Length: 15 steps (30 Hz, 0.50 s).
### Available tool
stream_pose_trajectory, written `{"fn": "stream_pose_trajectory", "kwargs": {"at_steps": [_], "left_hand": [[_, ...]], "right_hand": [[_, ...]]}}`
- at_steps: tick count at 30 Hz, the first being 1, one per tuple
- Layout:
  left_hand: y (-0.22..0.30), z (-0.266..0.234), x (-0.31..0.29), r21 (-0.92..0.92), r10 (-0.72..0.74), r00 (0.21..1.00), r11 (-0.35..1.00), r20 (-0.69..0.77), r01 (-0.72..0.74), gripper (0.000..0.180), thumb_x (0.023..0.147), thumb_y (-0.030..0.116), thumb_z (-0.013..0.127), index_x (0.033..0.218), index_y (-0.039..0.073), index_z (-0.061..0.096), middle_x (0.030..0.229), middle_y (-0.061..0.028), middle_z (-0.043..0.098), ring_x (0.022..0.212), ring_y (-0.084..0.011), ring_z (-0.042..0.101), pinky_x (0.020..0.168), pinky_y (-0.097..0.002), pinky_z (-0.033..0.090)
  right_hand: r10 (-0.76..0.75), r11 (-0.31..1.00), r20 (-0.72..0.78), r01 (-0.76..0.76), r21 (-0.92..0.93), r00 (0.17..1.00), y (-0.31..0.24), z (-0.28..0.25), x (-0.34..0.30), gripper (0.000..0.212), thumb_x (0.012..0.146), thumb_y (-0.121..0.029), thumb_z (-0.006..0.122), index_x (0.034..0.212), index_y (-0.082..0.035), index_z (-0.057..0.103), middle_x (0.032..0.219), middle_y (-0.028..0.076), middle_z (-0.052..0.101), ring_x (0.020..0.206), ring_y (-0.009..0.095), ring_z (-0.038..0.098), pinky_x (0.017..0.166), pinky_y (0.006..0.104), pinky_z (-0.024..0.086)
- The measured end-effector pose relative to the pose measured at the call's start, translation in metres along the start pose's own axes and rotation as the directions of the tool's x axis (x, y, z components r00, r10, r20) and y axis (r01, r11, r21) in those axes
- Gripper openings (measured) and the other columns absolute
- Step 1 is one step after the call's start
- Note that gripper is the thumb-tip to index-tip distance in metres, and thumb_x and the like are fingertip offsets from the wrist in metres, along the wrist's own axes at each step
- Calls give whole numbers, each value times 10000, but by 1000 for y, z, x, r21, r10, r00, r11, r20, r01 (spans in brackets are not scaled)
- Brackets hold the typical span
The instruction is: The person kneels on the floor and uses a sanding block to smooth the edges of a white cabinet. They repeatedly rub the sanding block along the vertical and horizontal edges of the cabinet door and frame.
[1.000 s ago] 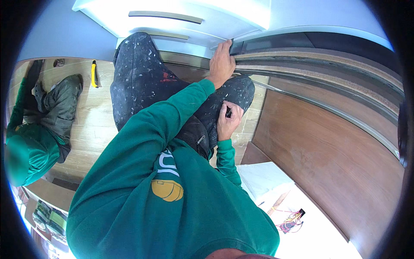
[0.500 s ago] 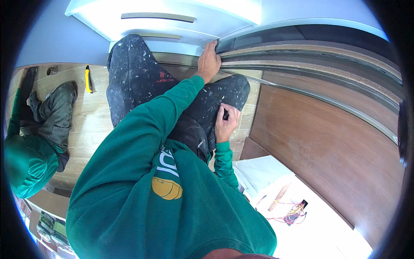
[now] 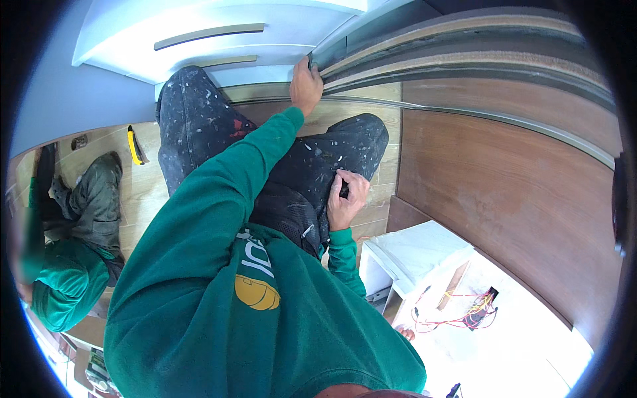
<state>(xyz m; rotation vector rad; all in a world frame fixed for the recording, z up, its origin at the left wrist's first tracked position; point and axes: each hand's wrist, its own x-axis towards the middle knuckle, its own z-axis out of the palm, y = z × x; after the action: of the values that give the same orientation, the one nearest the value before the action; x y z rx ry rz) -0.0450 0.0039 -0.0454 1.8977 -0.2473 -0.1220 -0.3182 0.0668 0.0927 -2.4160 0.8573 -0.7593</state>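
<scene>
My left hand (image 3: 306, 86) reaches ahead to the near end of the wood-edged panels (image 3: 464, 63), beside the corner of a white drawer unit (image 3: 199, 50). Its fingers curl round that panel end, and a small dark bit shows at the fingertips. My right hand (image 3: 348, 199) rests on my right thigh, closed, with thumb and forefinger meeting in a ring. Something dark shows inside the ring; whether it is a held thing or the trousers, I cannot tell. My paint-spattered dark trousers (image 3: 206, 126) are spread wide at the knees, touching the floor area before the drawers.
A yellow utility knife (image 3: 135, 144) lies on the wood-look floor at left. Beyond it another person in green (image 3: 70, 278) sits low. At right stand a brown wood panel (image 3: 504, 172) and a white cabinet (image 3: 424, 245) with loose coloured wires (image 3: 474, 312). A metal rail (image 3: 531, 126) runs past.
The view has shifted, bringing more of the white cabinet into sight. Both hands keep nearly the same hold and place. The person at left has shifted slightly, and a bit of skin now shows near the wires.
</scene>
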Motion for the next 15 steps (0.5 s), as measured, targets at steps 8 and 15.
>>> {"fn": "stream_pose_trajectory", "kwargs": {"at_steps": [8, 15], "left_hand": [[-18, -1, 5, -194, -92, 991, 978, -97, 72, 455, 1098, 226, 546, 1443, -62, 611, 1336, -293, 661, 1260, -457, 607, 1114, -494, 463], [-7, 2, 10, -214, -235, 964, 955, -124, 205, 391, 1071, 169, 562, 1338, -83, 694, 1259, -313, 712, 1210, -466, 654, 1068, -487, 497]], "right_hand": [[41, 999, -42, -42, -15, 998, -2, 4, -11, 131, 901, -12, 753, 1022, -63, 756, 1042, 89, 760, 1015, 306, 671, 974, 437, 496], [57, 998, -24, -57, 9, 998, 1, 4, -8, 107, 911, -23, 759, 1012, -56, 766, 1034, 90, 755, 1033, 304, 660, 978, 435, 491]]}}
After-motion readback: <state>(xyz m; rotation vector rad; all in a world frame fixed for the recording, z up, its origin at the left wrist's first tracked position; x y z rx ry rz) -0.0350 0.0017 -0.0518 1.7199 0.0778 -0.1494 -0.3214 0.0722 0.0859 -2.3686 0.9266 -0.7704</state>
